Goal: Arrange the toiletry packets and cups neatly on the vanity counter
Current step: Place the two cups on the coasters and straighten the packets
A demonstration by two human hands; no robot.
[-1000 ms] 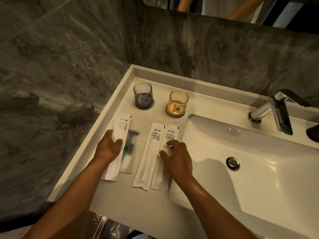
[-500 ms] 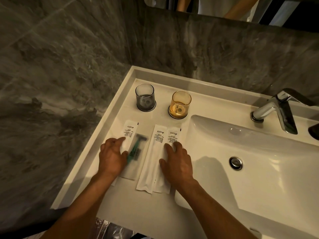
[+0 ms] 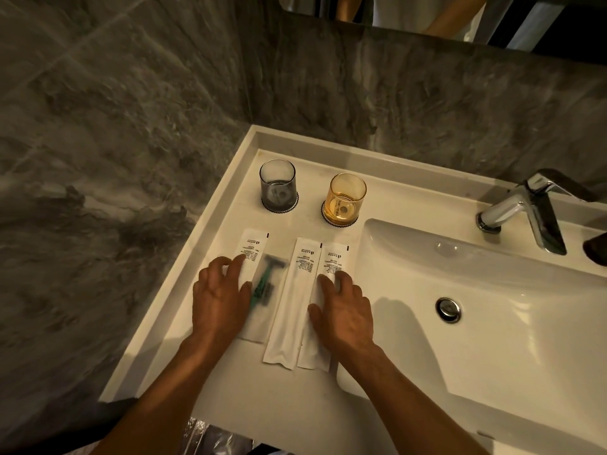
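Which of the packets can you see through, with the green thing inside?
The clear packet under the left hand, second from the wall. A green razor shows through it. The other packets are plain white paper that hides what's inside.

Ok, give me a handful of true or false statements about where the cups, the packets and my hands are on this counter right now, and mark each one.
1. The grey cup stands left of the amber cup. True.
2. Both cups lie on their sides. False: both stand upright, each on a round coaster.
3. The left hand rests on the razor packet. True.
4. The right hand is holding the faucet. False: it lies flat on the rightmost white packet, away from the faucet.
5. A packet lies inside the sink basin. False: all the packets are on the counter, left of the basin.
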